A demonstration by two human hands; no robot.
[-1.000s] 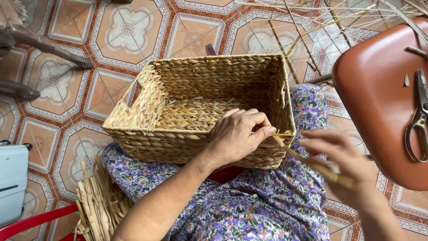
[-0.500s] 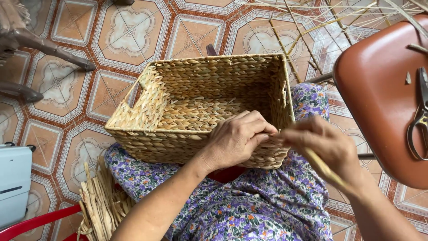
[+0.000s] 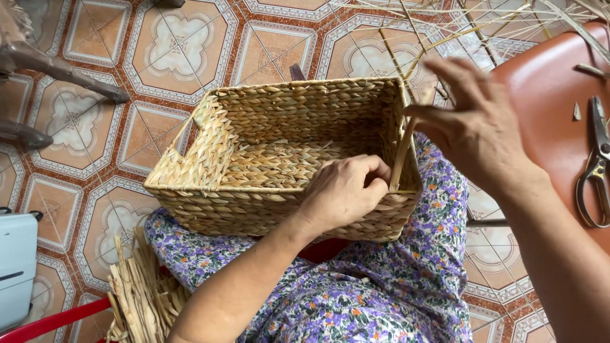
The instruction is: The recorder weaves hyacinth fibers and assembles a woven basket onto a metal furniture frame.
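Woven basket (image 3: 254, 159) nearly whole, rim corner unfinished: left hand (image 3: 346, 190) curled pressing there, right hand (image 3: 473, 124) fingers pinching the straw strand (image 3: 401, 155) upward.

Open basket (image 3: 254, 159) hollow, crowded right corner

Free passage down into the hollow from above and from the left; near right corner blocked by left hand (image 3: 346, 194) on the rim and an upright straw strand (image 3: 401, 155). Right hand (image 3: 476, 127) just beyond, hemmed by the brown chair seat (image 3: 546, 114) with scissors (image 3: 597, 165) and loose straws (image 3: 445, 32) behind.
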